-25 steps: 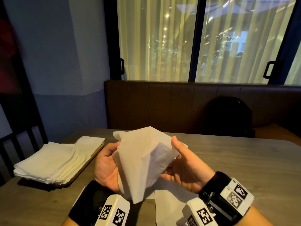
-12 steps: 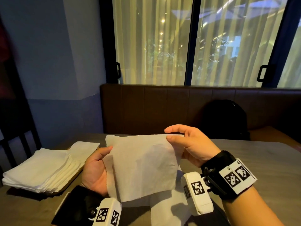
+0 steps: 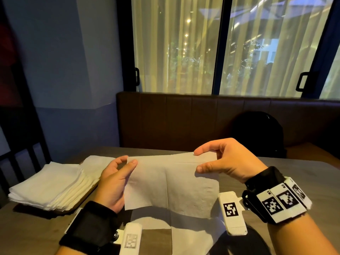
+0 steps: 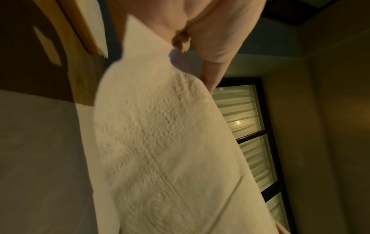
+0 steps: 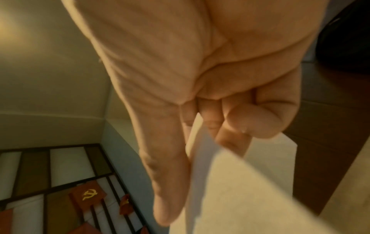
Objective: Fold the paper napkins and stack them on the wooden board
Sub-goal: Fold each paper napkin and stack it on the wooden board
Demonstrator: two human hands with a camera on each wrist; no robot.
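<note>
A white paper napkin [image 3: 171, 183] hangs spread out in the air above the table, held by its two top corners. My left hand [image 3: 128, 161] pinches the top left corner between thumb and fingers. My right hand [image 3: 199, 161] holds the top right corner, thumb in front and fingers behind. The napkin's embossed surface [image 4: 160, 150] fills the left wrist view, and its edge [image 5: 200, 142] runs between thumb and fingers in the right wrist view. A stack of folded napkins [image 3: 49, 184] lies on the wooden board [image 3: 83, 199] at the left.
More flat napkins [image 3: 187, 238] lie on the table [image 3: 285, 173] under my hands. A brown bench backrest [image 3: 184, 118] and a black bag [image 3: 257, 133] stand behind the table. A dark chair back [image 3: 22, 157] stands at the far left.
The napkin went from a half-folded cone to a flat sheet spread wide. My right hand moved right and up along the top edge, and my left hand took the left corner.
</note>
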